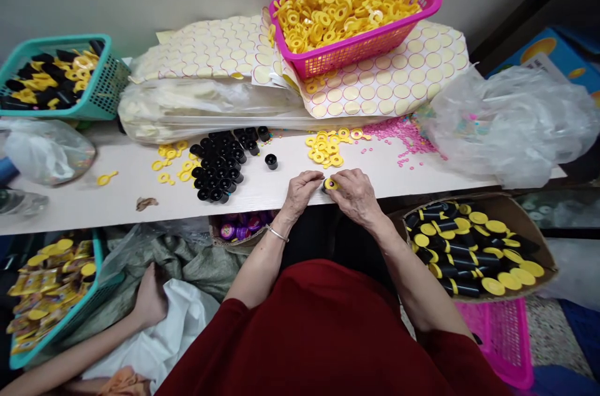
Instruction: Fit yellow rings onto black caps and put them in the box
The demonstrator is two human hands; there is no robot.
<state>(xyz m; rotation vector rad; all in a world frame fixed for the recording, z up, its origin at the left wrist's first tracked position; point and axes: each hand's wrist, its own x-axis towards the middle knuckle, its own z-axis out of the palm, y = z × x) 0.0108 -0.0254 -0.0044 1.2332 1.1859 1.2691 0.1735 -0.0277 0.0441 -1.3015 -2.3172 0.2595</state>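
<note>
Nearest to us is the red top (300, 333) we wear, our forearms reaching past it to the front edge of the white table (262, 187). There our right hand (356, 195) has its thumb and fingers clamped on a small black-and-yellow piece (330, 184), yellow side up. Our left hand (301, 193), a bracelet (278, 234) at its wrist, holds its fingertips together just beside the piece; we cannot tell whether they grip anything. To our right, below the tabletop, a cardboard box (529, 218) holds black tubes (464, 258) with yellow caps.

Beyond our hands we see a pile of yellow rings (325, 149) and, to the left, clustered black cups (220, 165), one standing apart. Pink beads (403, 133) scatter rightward beside a crumpled plastic bag (515, 121). Farther back, sheets of round stickers (384, 84) lie under a pink basket (356, 51) heaped with yellow parts.
</note>
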